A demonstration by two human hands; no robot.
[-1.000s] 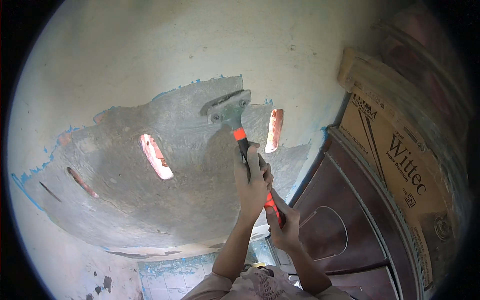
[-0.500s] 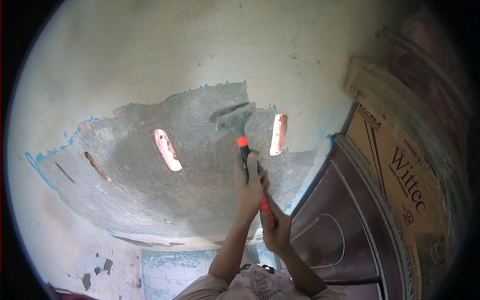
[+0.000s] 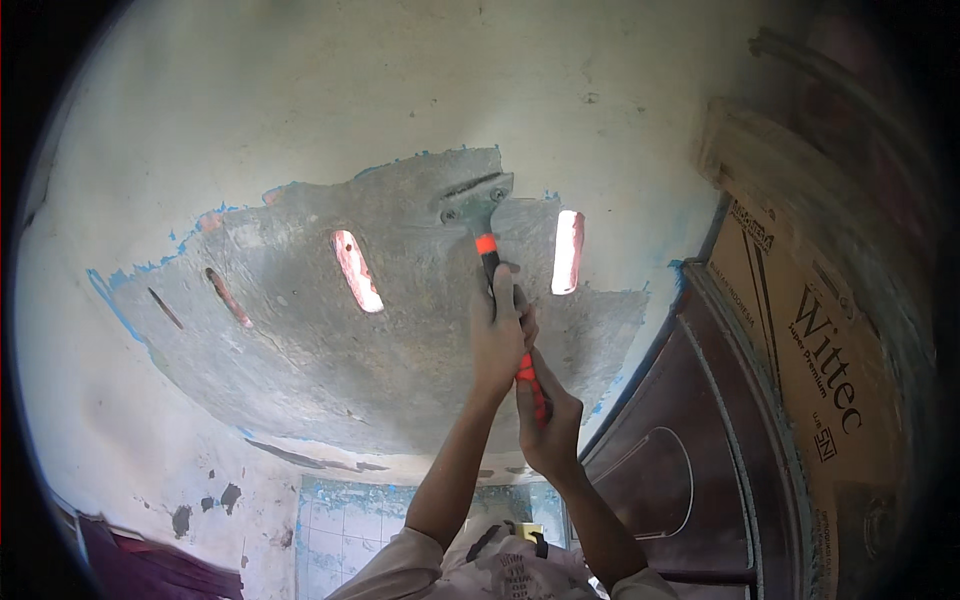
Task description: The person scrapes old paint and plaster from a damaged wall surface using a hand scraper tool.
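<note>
A long-handled wall scraper point(image 3: 486, 243) with a wide grey head and a black, orange and red handle is raised against the wall. My left hand point(image 3: 500, 330) wraps round the upper handle below the orange band. Lower down, my right hand point(image 3: 551, 430) grips the red end of the handle. The scraper's head lies over the bare grey patch point(image 3: 430, 350), close to its upper edge, where pale paint point(image 3: 450, 80) begins. Whether the blade touches the surface I cannot tell. Ragged blue paint shows along the patch's border.
Bright slots pierce the patch, one slot point(image 3: 357, 272) left of the scraper and another slot point(image 3: 567, 252) to its right. A dark brown door point(image 3: 640, 470) and a cardboard box point(image 3: 785, 310) stand at right. Purple cloth point(image 3: 150, 565) hangs at lower left.
The scraper and both hands have moved slightly upward in the picture. The view has shifted, so the patch and slots sit higher and further right. Both hands keep their hold.
</note>
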